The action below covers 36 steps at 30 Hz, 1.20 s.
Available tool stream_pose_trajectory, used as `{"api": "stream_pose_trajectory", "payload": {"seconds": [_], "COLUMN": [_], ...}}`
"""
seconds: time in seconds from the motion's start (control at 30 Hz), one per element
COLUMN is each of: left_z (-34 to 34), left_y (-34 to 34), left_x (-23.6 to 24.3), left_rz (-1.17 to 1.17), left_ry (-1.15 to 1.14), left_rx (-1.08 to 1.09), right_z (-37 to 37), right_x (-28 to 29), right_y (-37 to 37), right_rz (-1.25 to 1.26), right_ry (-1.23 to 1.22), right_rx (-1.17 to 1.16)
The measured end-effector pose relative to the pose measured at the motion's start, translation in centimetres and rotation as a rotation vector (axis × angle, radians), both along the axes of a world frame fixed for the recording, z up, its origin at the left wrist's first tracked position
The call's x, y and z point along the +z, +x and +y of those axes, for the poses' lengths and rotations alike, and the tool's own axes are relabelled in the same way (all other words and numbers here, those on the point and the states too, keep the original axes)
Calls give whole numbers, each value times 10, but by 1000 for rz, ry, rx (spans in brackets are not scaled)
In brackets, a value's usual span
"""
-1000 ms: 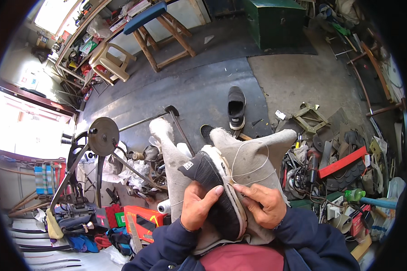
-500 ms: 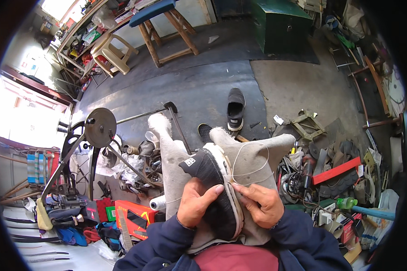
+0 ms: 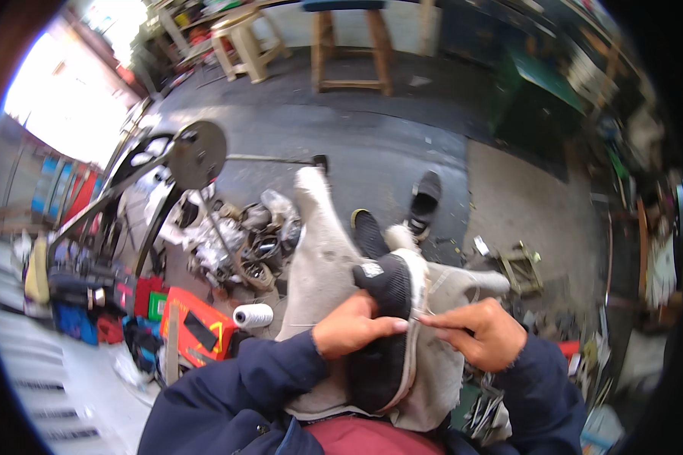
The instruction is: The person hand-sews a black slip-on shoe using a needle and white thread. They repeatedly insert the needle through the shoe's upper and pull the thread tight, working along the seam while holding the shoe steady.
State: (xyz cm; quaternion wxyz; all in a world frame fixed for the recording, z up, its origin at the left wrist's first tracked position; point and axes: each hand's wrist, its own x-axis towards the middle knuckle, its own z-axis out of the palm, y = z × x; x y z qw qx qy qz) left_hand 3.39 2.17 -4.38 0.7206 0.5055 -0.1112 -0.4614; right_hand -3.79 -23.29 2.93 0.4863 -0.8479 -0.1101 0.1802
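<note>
A black mesh shoe with a white sole (image 3: 379, 364) lies across my lap, its toe end toward my body. My left hand (image 3: 347, 326) is closed on the shoe's left side, thumb pressed along the seam where upper meets sole. At the opposite edge, my right hand (image 3: 482, 332) pinches white thread (image 3: 431, 297) close against the sole. Whether a needle is also between these fingertips is too small to tell. Under the shoe, a pale grey cloth (image 3: 319, 265) covers my legs. A white thread spool (image 3: 253, 315) rests left of the cloth.
A hand-wheeled machine (image 3: 197, 155) stands at left, near a heap of shoes and plastic bags (image 3: 243, 235). An orange-red box (image 3: 197, 326) lies beside my left arm. Another black shoe (image 3: 425, 201) is on the floor ahead; a wooden stool (image 3: 349, 53) stands farther off.
The view has swung, shifting the whole scene. My right hand has drawn slightly away from the sole edge, and the wide thread loop there is no longer visible. My left hand keeps its hold.
</note>
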Motion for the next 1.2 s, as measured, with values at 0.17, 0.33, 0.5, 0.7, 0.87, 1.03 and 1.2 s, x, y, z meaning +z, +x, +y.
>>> {"api": "stream_pose_trajectory", "payload": {"seconds": [0.17, 0.33, 0.5, 0.7, 0.87, 1.03, 1.2], "left_z": [-5, -14, -14, -15, -17, -3, 10], "left_y": [1, 3, 10, 8, -2, -19, -41], "left_x": [-20, -22, -12, -14, -20, -8, 8], "left_rz": [-61, -75, -110, -214, -299, -291, -693], "left_ry": [37, -7, 143, 138, -57, -163, 22], "left_rx": [6, 20, -21, -11, 133, 123, 230], "right_z": [6, 19, 26, 23, 17, 23, 24], "right_x": [12, 16, 15, 2, 3, 7, -1], "right_y": [21, 19, 17, 23, 17, -5, -22], "right_rz": [186, 105, 104, 138, 163, 153, 51], "right_ry": [-30, 34, -82, -136, -141, -129, -30], "right_rx": [-11, -3, -37, -113, -150, -257, -287]}}
